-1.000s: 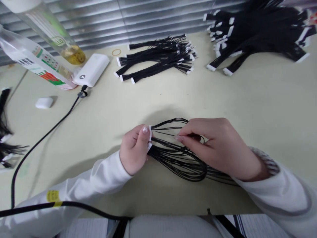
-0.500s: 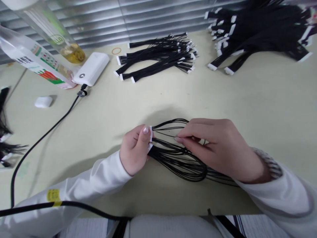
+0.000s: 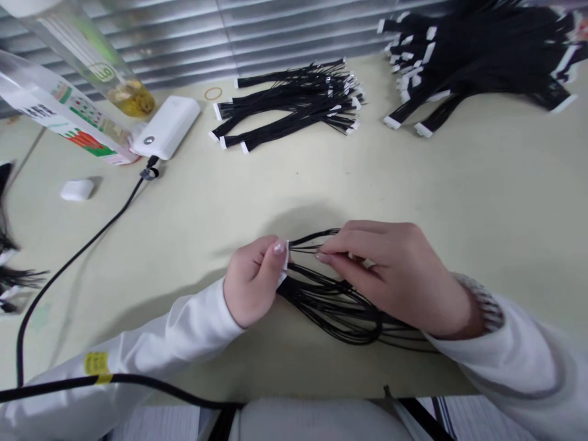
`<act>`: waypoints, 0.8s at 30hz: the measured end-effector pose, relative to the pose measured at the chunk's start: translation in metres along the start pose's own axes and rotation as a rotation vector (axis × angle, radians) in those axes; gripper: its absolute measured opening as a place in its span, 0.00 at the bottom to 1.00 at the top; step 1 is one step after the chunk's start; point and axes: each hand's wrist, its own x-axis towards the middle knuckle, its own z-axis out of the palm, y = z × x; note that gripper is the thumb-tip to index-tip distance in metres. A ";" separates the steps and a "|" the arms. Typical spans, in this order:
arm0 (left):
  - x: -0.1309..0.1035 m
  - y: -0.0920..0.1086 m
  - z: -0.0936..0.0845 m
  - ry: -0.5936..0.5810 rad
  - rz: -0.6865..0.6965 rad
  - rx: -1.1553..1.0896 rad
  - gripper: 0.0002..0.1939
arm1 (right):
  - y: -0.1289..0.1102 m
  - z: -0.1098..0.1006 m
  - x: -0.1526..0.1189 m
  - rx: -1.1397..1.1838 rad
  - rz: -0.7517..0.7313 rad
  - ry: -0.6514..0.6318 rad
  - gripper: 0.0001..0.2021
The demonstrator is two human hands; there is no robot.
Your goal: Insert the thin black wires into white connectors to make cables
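Observation:
Between my hands is a looped bundle of thin black wires (image 3: 340, 315) ending in white plastic connectors. My left hand (image 3: 255, 278) is closed on a white connector (image 3: 285, 260), thumb pressed on top. A second white connector just below it is mostly hidden by the fingers. My right hand (image 3: 390, 269) pinches a thin black wire (image 3: 305, 250) between thumb and forefinger, a short way right of the connector. The other wires loop beneath the right hand and run out to the right under its wrist.
Finished-looking black wire harnesses (image 3: 289, 101) lie at the back, with a larger harness pile (image 3: 482, 61) at the back right. A white power bank (image 3: 168, 127) with a black cable (image 3: 78, 248), a carton-printed bottle (image 3: 68, 116), a clear bottle (image 3: 101, 61) and a white case (image 3: 77, 189) stand left.
My left hand and the connector have shifted slightly right and down. My right hand has come a little left, so its pinch sits closer to the connector.

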 end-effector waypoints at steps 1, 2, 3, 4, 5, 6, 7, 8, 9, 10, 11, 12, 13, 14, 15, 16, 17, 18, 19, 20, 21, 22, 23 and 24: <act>0.000 0.001 0.000 -0.029 0.012 0.022 0.23 | -0.001 0.003 0.000 -0.006 0.001 -0.009 0.07; 0.000 0.001 0.000 -0.050 0.023 0.038 0.23 | -0.001 0.005 0.000 -0.009 0.003 -0.017 0.07; 0.000 0.001 -0.001 -0.061 0.032 0.049 0.22 | -0.001 0.008 0.000 -0.008 0.005 -0.020 0.08; 0.000 0.001 -0.001 -0.067 0.038 0.055 0.22 | -0.001 0.011 0.001 -0.004 0.008 -0.017 0.08; 0.001 0.001 -0.001 -0.070 0.041 0.056 0.22 | 0.000 0.013 0.001 0.000 0.011 -0.014 0.08; 0.001 0.001 0.000 -0.072 0.041 0.055 0.22 | 0.001 0.014 0.001 0.008 0.006 -0.004 0.08; 0.001 0.000 0.000 -0.076 0.041 0.054 0.22 | 0.002 0.015 0.001 0.015 0.005 -0.007 0.08; 0.002 0.000 0.000 -0.073 0.039 0.053 0.22 | 0.003 0.015 0.001 0.010 0.007 -0.008 0.07; 0.002 0.000 0.000 -0.061 0.033 0.053 0.22 | 0.004 0.015 0.001 -0.014 0.014 0.000 0.05; 0.003 0.000 0.000 -0.046 0.022 0.052 0.22 | 0.004 0.013 0.001 -0.056 0.022 0.018 0.03; 0.003 0.000 0.000 -0.026 0.006 0.049 0.22 | 0.004 0.012 0.001 -0.115 0.027 0.052 0.05; 0.003 0.000 0.001 -0.006 -0.019 0.042 0.21 | 0.003 0.010 0.000 -0.186 0.028 0.095 0.08; 0.003 0.000 0.001 0.011 -0.048 0.030 0.21 | 0.001 0.008 -0.002 -0.258 0.020 0.135 0.09; 0.003 0.000 0.001 0.028 -0.077 0.016 0.21 | -0.001 0.005 -0.003 -0.317 0.003 0.155 0.10; 0.003 0.000 0.001 0.044 -0.100 0.003 0.22 | -0.004 0.003 -0.005 -0.352 -0.012 0.141 0.10; 0.002 -0.001 0.001 0.061 -0.114 -0.007 0.22 | -0.006 0.001 -0.006 -0.361 -0.022 0.098 0.11; 0.002 -0.001 0.002 0.080 -0.120 -0.015 0.22 | -0.008 0.000 -0.007 -0.341 -0.019 0.025 0.14; 0.002 -0.002 0.002 0.095 -0.122 -0.025 0.22 | -0.009 -0.002 -0.008 -0.295 0.000 -0.066 0.16; 0.002 -0.003 0.002 0.107 -0.126 -0.043 0.22 | -0.010 -0.004 -0.007 -0.225 0.034 -0.143 0.16; 0.002 -0.004 0.003 0.115 -0.137 -0.072 0.22 | -0.008 -0.006 -0.006 -0.148 0.087 -0.189 0.16; 0.002 -0.005 0.003 0.120 -0.155 -0.108 0.22 | -0.006 -0.008 -0.005 -0.074 0.150 -0.200 0.15; 0.001 -0.006 0.003 0.127 -0.177 -0.146 0.22 | -0.003 -0.011 -0.003 -0.012 0.216 -0.186 0.13; 0.001 -0.007 0.004 0.135 -0.199 -0.181 0.22 | 0.001 -0.013 -0.002 0.031 0.273 -0.167 0.12; 0.002 -0.008 0.004 0.142 -0.216 -0.211 0.22 | 0.004 -0.016 0.000 0.059 0.307 -0.172 0.11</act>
